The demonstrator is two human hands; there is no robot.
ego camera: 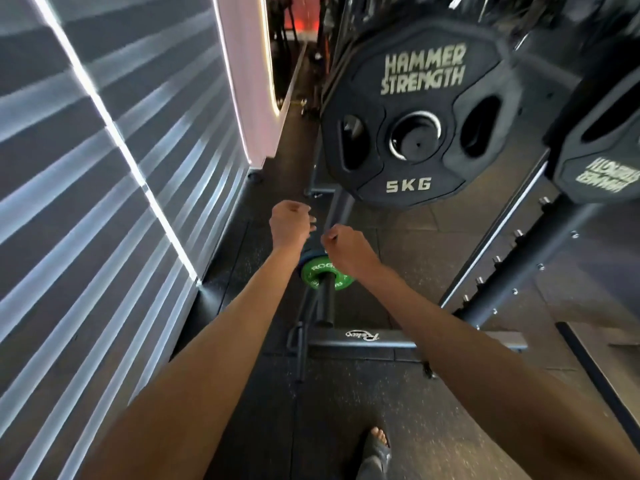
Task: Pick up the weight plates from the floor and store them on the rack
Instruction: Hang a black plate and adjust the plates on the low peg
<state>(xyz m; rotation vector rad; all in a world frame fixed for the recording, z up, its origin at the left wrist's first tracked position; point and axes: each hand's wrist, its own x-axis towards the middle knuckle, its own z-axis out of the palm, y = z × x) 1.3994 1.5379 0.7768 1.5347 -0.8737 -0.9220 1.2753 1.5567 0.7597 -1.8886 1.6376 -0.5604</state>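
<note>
A small green weight plate (pixel 320 277) marked with white letters sits on a low black peg (pixel 327 303) of the rack, with a blue plate (pixel 308 257) just behind it. My left hand (pixel 290 221) and my right hand (pixel 341 245) hover above and behind these plates, fingers curled down, nothing visibly held. Whether the fingertips touch the plates is hidden. A large black 5 kg plate (pixel 412 109) hangs on an upper peg, and another black plate (pixel 599 161) hangs at the right edge.
The rack's dark base bar (pixel 415 341) crosses the rubber floor, and a slanted upright with pegs (pixel 509 271) rises to the right. A ribbed grey wall with light strips (pixel 104 202) runs close on the left. My sandalled foot (pixel 379 445) stands below.
</note>
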